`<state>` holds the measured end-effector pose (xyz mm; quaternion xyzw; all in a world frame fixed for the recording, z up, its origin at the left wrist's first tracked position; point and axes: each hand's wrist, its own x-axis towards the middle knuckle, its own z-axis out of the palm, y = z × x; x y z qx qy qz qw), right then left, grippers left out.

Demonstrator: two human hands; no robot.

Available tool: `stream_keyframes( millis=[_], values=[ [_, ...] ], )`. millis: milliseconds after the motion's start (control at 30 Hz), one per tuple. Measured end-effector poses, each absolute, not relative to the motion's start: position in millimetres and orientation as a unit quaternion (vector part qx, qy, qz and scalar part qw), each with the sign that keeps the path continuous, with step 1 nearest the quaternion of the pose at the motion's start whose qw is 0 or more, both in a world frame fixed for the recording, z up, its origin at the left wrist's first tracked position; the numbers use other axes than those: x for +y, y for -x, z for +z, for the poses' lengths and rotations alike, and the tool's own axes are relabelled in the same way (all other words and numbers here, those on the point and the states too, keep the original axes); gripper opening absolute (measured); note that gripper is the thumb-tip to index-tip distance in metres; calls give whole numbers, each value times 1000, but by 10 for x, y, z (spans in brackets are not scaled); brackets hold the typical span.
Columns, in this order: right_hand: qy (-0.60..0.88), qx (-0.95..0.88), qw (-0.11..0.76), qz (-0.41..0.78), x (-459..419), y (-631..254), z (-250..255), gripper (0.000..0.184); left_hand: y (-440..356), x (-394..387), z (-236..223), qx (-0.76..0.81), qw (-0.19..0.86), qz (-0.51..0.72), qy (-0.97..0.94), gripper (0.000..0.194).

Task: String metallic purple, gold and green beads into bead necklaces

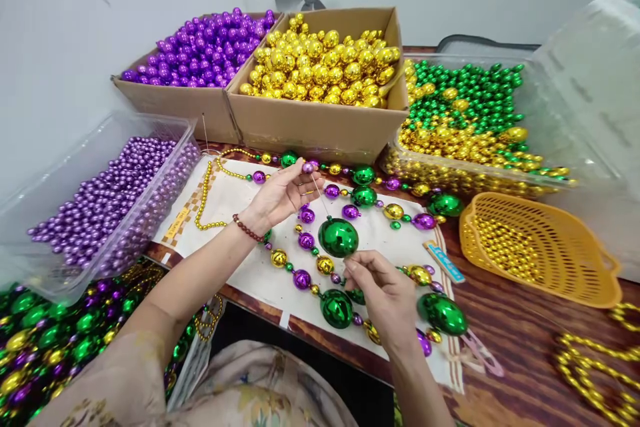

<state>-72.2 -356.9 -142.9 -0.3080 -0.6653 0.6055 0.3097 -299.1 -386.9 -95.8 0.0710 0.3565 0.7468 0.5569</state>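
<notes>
My left hand (pixel 287 195), raised over the white cloth (pixel 240 267), pinches a small shiny purple bead (pixel 309 167) between thumb and fingertips. From it a thin thread (pixel 321 193) slants down to a large green bead (pixel 339 237), which hangs above the cloth with a tiny green bead on its top. Just below that large bead is my right hand (pixel 383 290), thumb and fingers closed together; what they grip is hidden. Around both hands lie bead strands in purple, gold and green, among them another large green bead (pixel 336 309).
Cardboard boxes of purple beads (pixel 200 50) and gold beads (pixel 325 63) stand behind the cloth. Clear tubs hold small purple beads (pixel 120 200) and green-gold beads (pixel 465 113). At right are an orange basket (pixel 575 283), pink scissors (pixel 483 353) and gold bead strands (pixel 590 373).
</notes>
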Motion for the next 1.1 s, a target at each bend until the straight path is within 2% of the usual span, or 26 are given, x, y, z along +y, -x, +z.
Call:
stream_keyframes(
  millis=[600, 800, 1000, 1100],
  values=[
    [335, -654, 310, 604, -3595, 781, -1445, 20, 2904, -3905, -1005, 386, 516, 759, -99, 9],
    [359, -598, 312, 645, -3624, 974, -1452, 24, 2597, -3949, -1131, 402, 497, 752, -160, 16],
    [378, -570, 294, 668, -3715, 1132, -1607, 28, 2315, -3856, -1331, 468, 377, 778, -182, 23],
    [348, -607, 229, 676, -3588, 1053, -1571, 30, 2389, -3807, -1376, 491, 345, 755, -265, 22]
  ],
)
